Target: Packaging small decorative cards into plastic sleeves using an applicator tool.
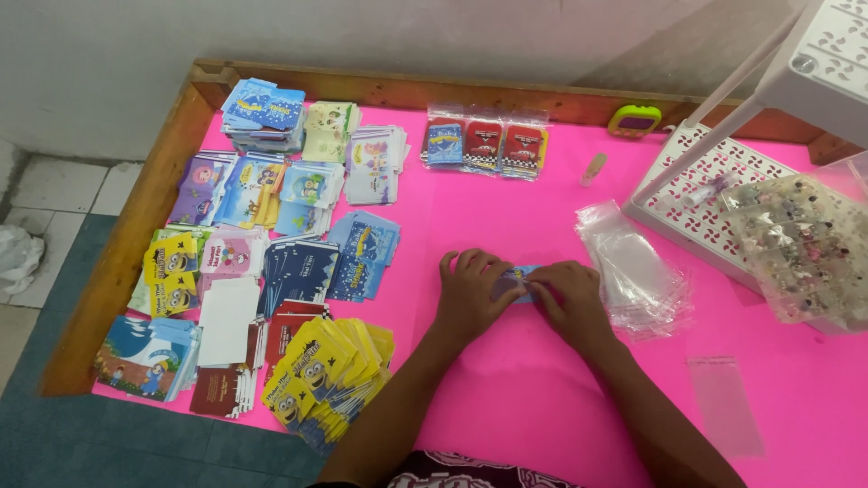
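Both of my hands meet near the middle of the pink table (pixel 506 380). My left hand (pixel 470 294) and my right hand (pixel 565 298) pinch a small blue printed card (pixel 517 276) between their fingertips, pressed down on the table top. Most of the card is hidden under the fingers. To the right of my right hand lies a stack of clear plastic sleeves (pixel 633 271). A single clear sleeve (pixel 723 407) lies flat nearer to me on the right.
Many stacks of printed cards (pixel 271 262) cover the left of the table, yellow ones (pixel 325 375) nearest. Three bagged card packs (pixel 484 145) lie at the back. A white perforated rack (pixel 714 181), a bag of small trinkets (pixel 800 244) and a green-yellow gadget (pixel 635 119) stand right.
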